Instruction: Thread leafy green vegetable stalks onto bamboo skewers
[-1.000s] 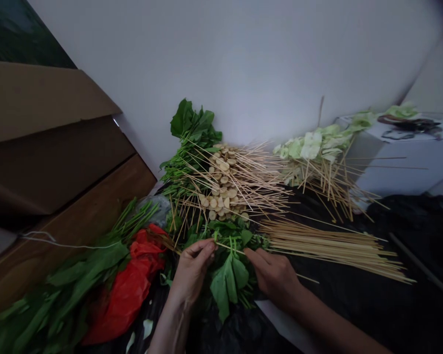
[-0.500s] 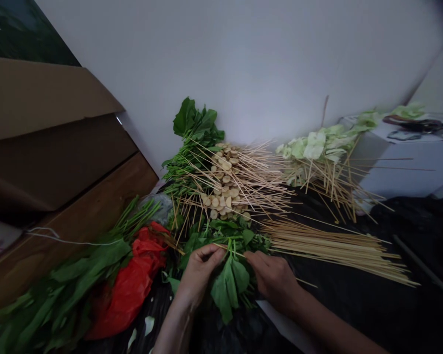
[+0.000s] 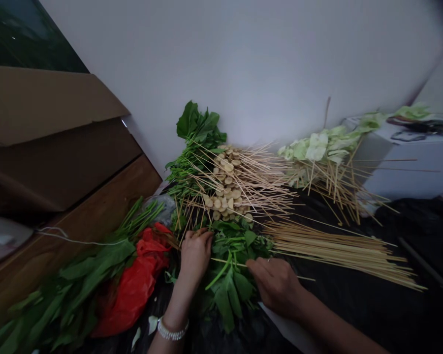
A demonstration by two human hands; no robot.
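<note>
My right hand is closed round a thin wooden skewer, which points left. Green leaves hang from this skewer by their stems, just left of my right hand. My left hand is off the skewer, over the left edge of a pile of leafy greens; its fingers are bent together, and what they hold, if anything, is hidden. Beyond my hands lie skewers with round pale slices. A bundle of bare skewers lies to the right.
Long leafy stems and a red plastic bag lie at the left, beside a wooden board and cardboard box. Skewered pale green leaves rest at the back right. Black plastic covers the surface.
My left hand has let go of the skewer and moved up and left to the greens. My right hand still holds the skewer; the leaves on it have shifted slightly.
</note>
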